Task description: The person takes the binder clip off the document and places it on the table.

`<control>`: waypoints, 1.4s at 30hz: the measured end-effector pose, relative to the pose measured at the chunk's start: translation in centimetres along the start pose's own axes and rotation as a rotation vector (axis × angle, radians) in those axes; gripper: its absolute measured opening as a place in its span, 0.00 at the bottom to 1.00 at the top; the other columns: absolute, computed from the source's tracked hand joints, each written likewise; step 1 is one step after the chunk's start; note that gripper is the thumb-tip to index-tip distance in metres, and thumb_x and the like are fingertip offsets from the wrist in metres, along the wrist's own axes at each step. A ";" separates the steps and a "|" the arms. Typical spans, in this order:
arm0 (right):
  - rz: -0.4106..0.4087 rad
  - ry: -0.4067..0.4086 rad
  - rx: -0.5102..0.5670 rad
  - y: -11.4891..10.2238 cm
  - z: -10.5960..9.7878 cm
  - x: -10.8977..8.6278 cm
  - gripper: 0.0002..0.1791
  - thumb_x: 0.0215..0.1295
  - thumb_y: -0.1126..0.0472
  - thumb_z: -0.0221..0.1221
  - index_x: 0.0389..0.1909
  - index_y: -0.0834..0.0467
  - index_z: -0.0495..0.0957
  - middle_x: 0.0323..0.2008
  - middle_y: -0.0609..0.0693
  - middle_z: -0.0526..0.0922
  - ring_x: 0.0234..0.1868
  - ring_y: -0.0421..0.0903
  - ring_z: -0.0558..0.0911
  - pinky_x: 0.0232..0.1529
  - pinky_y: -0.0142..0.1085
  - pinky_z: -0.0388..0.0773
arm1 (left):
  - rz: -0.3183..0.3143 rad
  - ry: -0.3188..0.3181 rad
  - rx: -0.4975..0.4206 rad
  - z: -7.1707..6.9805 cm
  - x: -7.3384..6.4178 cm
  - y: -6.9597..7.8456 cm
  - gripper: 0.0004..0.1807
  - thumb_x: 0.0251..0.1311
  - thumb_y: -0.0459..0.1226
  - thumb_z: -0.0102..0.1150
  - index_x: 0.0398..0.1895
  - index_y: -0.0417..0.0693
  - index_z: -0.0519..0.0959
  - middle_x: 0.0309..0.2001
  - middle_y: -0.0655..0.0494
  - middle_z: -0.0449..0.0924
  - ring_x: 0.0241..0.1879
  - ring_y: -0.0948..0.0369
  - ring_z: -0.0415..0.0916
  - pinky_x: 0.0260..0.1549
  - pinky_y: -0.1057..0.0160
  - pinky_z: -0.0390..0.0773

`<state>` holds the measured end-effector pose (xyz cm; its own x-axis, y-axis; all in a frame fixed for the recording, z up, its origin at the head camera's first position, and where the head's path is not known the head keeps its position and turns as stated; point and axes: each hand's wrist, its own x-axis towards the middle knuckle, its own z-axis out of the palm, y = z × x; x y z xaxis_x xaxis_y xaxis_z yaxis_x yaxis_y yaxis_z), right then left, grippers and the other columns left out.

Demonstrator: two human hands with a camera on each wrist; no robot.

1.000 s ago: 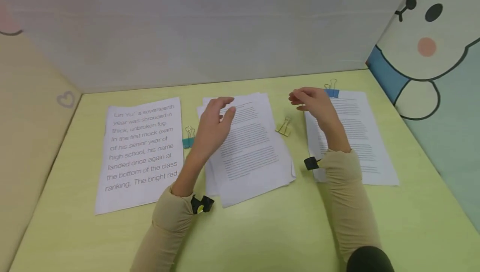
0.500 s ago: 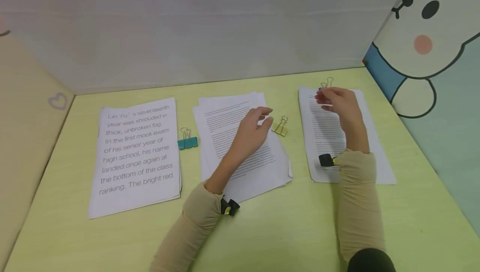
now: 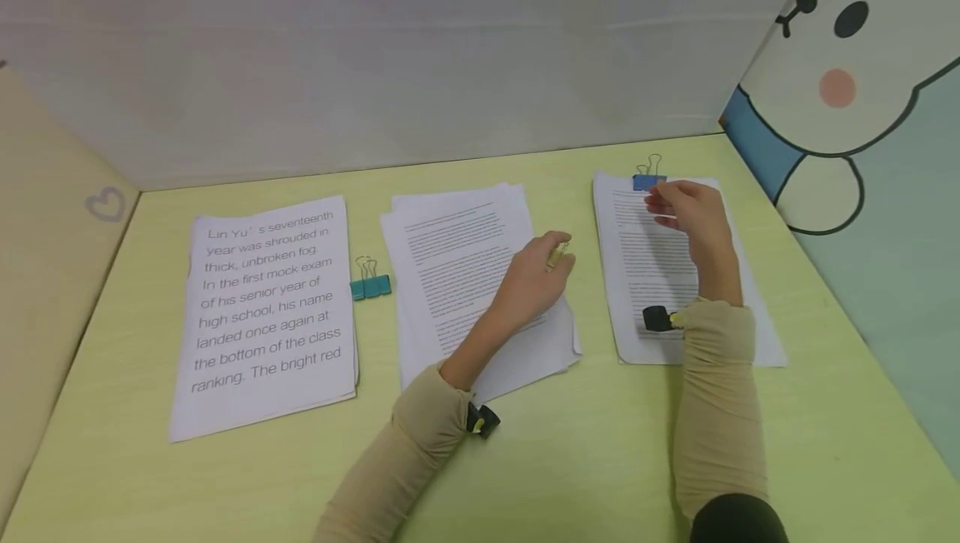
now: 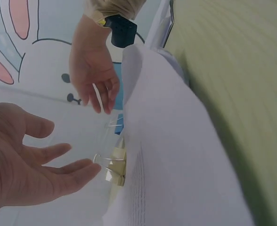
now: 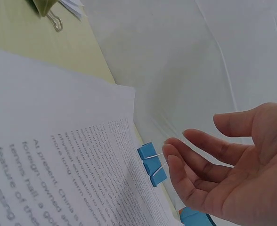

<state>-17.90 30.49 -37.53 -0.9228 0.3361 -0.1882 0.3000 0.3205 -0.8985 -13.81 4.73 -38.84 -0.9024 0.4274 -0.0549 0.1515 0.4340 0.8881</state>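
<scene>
On the pale green table (image 3: 600,460), large-print pages (image 3: 266,318) lay nearest the left edge. Just right of them sat a teal clip (image 3: 371,286), its wire handles toward the back edge. Next came the middle pages (image 3: 442,276), in smaller print and unevenly stacked. My left hand (image 3: 528,281) hung over their right side, thumb and fingers wide apart, holding nothing. The yellow clip (image 4: 116,167) showed between thumb and forefinger in the head view, just beside those pages; whether I touched it, I could not tell. Farther right, a blue clip (image 3: 647,183) sat at the top edge of the right pages (image 3: 645,268), near the table's back right corner. Beside it was my right hand (image 3: 696,214), fingers loosely bent, gripping nothing; contact with the wire handles was unclear.
</scene>
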 end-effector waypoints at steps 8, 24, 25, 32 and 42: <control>0.076 0.029 -0.074 0.6 -0.2 0.5 0.30 0.81 0.48 0.50 0.70 0.66 0.71 0.60 0.61 0.77 0.50 0.43 0.80 0.61 0.39 0.78 | -0.031 -0.038 0.033 1.2 0.2 0.1 0.25 0.78 0.41 0.47 0.73 0.45 0.71 0.69 0.44 0.74 0.62 0.49 0.76 0.61 0.52 0.75; 0.112 0.022 -0.106 1.8 -0.6 1.1 0.30 0.81 0.48 0.51 0.68 0.69 0.71 0.57 0.60 0.79 0.48 0.41 0.80 0.55 0.34 0.79 | -0.077 -0.076 0.043 1.8 0.3 -0.1 0.25 0.77 0.40 0.48 0.73 0.43 0.70 0.71 0.42 0.70 0.72 0.48 0.66 0.69 0.51 0.68; 0.115 0.018 -0.113 1.9 -0.6 1.1 0.30 0.81 0.48 0.51 0.68 0.68 0.71 0.56 0.60 0.79 0.47 0.41 0.79 0.53 0.33 0.79 | -0.080 -0.078 0.041 1.8 0.3 -0.2 0.25 0.77 0.40 0.48 0.73 0.43 0.71 0.71 0.42 0.70 0.72 0.48 0.67 0.68 0.51 0.68; 0.125 0.014 -0.106 2.3 -1.4 1.4 0.33 0.80 0.47 0.51 0.71 0.70 0.69 0.52 0.54 0.82 0.42 0.34 0.80 0.44 0.25 0.81 | -0.052 -0.102 0.047 2.2 0.0 0.1 0.24 0.77 0.40 0.48 0.71 0.41 0.71 0.66 0.42 0.74 0.67 0.49 0.72 0.65 0.52 0.72; 0.249 0.194 -0.103 3.4 -3.8 1.6 0.34 0.80 0.45 0.48 0.76 0.65 0.65 0.66 0.60 0.75 0.51 0.38 0.78 0.58 0.32 0.77 | -0.020 -0.167 0.062 3.9 -0.4 0.8 0.24 0.77 0.40 0.49 0.71 0.41 0.72 0.67 0.43 0.75 0.69 0.52 0.70 0.65 0.57 0.70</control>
<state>-17.42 35.48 -39.34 -0.7576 0.5748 -0.3094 0.5428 0.2914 -0.7877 -11.73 7.94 -39.88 -0.8265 0.5421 -0.1518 0.1637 0.4894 0.8565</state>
